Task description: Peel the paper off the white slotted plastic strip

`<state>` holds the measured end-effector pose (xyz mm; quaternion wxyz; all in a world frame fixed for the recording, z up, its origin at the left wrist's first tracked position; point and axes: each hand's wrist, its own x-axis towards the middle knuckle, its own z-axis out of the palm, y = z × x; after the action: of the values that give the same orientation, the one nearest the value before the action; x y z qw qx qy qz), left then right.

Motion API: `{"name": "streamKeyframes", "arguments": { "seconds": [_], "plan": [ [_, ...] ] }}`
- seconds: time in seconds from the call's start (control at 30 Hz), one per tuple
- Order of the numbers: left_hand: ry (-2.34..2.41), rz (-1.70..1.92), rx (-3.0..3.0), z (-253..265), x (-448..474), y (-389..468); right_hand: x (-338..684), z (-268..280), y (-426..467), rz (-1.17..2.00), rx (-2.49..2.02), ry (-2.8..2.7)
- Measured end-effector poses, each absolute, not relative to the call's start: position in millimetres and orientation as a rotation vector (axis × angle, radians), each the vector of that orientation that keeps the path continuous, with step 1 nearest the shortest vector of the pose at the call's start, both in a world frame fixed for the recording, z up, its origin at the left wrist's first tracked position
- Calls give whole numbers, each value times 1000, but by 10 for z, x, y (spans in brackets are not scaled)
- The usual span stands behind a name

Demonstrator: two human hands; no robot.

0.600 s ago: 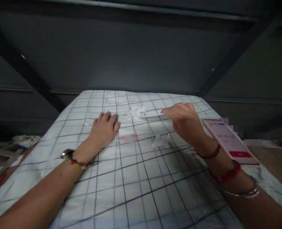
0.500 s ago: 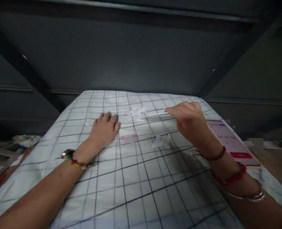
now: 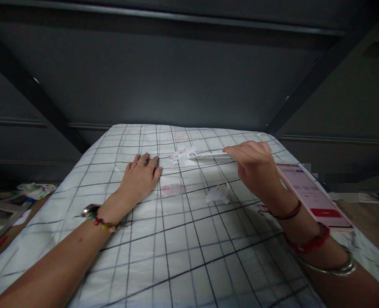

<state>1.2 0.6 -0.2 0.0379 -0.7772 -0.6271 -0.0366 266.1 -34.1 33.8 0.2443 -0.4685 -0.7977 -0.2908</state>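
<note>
My left hand (image 3: pixel 141 176) lies flat on the checked sheet with its fingers spread, holding nothing. In my right hand (image 3: pixel 252 167) the fingers are closed around one end of a thin white stick-like tool (image 3: pixel 211 155), whose exact kind I cannot make out. The tool's far end reaches a small heap of white paper scraps (image 3: pixel 183 155) with some pink on them. Nearer to me lies a second little pile of pale scraps (image 3: pixel 218 193). Between the hands, a pinkish scrap (image 3: pixel 173 189) rests flat on the cloth.
A white sheet with dark grid lines (image 3: pixel 176 256) covers the surface. Beside my right forearm lies a phone (image 3: pixel 311 192) with a lit screen. A dark panelled wall (image 3: pixel 176 77) rises behind the far edge. Clutter (image 3: pixel 35 190) stands low on the left.
The whole view has shifted slightly, and the phone shows more clearly. Both hands stay nearly where they were, with the white tool's end still at the far heap.
</note>
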Motion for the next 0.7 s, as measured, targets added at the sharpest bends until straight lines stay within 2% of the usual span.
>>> {"name": "streamKeyframes", "arguments": {
  "seconds": [0.7],
  "plan": [
    [-1901,-125,-2390,-14,7,12,2683,301,-299,-770,-1281,-2161]
  ]
}}
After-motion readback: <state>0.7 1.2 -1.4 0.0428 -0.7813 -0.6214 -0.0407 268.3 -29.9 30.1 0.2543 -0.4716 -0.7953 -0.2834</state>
